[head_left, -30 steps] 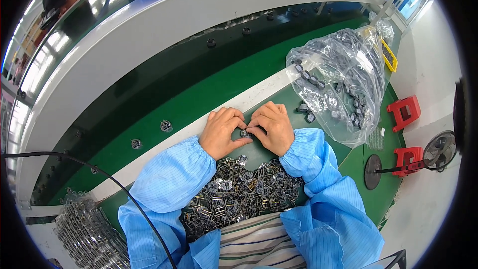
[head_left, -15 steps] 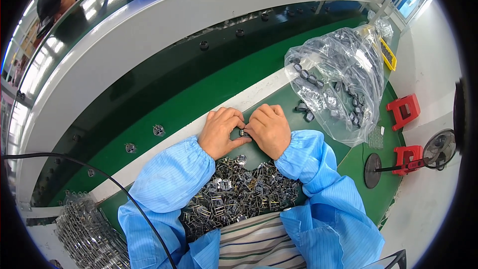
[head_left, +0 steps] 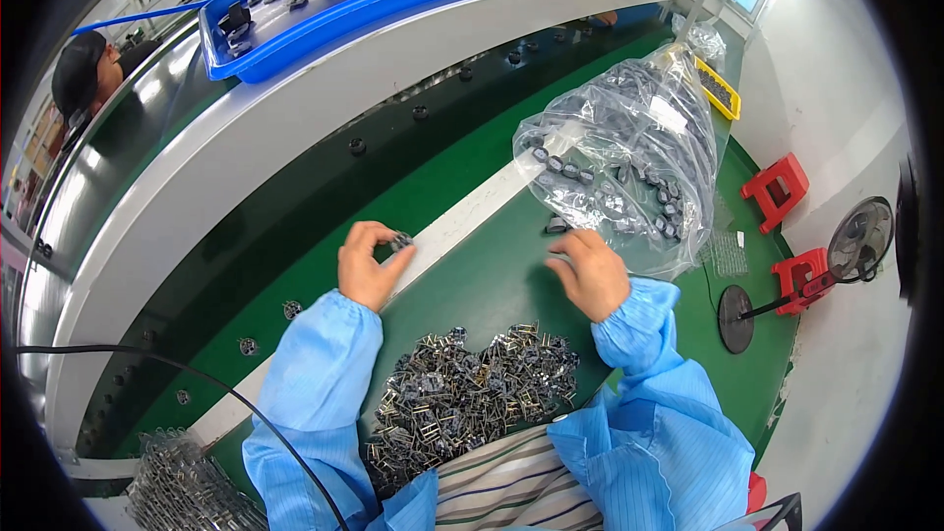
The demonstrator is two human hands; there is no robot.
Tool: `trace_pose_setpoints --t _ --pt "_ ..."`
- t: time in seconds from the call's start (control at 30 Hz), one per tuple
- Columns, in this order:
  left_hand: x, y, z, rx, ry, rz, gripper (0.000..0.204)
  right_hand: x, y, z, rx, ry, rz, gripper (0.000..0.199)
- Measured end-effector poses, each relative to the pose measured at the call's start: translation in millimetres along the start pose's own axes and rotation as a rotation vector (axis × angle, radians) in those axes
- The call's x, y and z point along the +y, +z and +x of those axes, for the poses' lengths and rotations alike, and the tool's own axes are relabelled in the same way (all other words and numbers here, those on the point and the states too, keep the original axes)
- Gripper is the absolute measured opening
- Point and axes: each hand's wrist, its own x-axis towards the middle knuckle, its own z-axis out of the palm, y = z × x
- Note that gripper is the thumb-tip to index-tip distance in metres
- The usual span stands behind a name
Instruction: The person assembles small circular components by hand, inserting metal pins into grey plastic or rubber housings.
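The hands have been pulled apart: a small dark part (head_left: pixel 400 241) is being pinched by the left hand (head_left: pixel 366 265) at 10 o'clock over the counter (head_left: pixel 472 285), while the right hand (head_left: pixel 593 273), loosely curled and empty, is being moved toward the plastic bag (head_left: pixel 629 152) at 2 o'clock.

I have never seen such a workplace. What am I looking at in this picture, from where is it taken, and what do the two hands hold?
The picture comes from a camera worn on a person's head, looking down at their own hands; the wide lens bends straight edges. There is no machine arm, only two bare hands in light blue sleeves. The left hand pinches a small dark part over the white strip that edges the green work surface. The right hand reaches toward a clear plastic bag full of small dark parts; what its fingers hold, if anything, I cannot tell. Close to the body lies a pile of small metal clips. Beyond the strip runs a green belt carrying single parts, and above it stands a blue tray. Red stools and a fan stand on the right.
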Motion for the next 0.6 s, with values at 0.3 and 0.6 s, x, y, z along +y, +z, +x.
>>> trace_pose_setpoints --t 0.3,0.6 --pt "-8.5 -14.7 4.2 -0.047 -0.140 0.422 0.044 78.0 39.2 -41.3 -0.093 0.317 -0.365 0.067" --pt "30.6 0.9 -8.2 -0.052 0.129 0.312 0.054 105.6 66.6 31.1 0.174 0.243 -0.035 0.063"
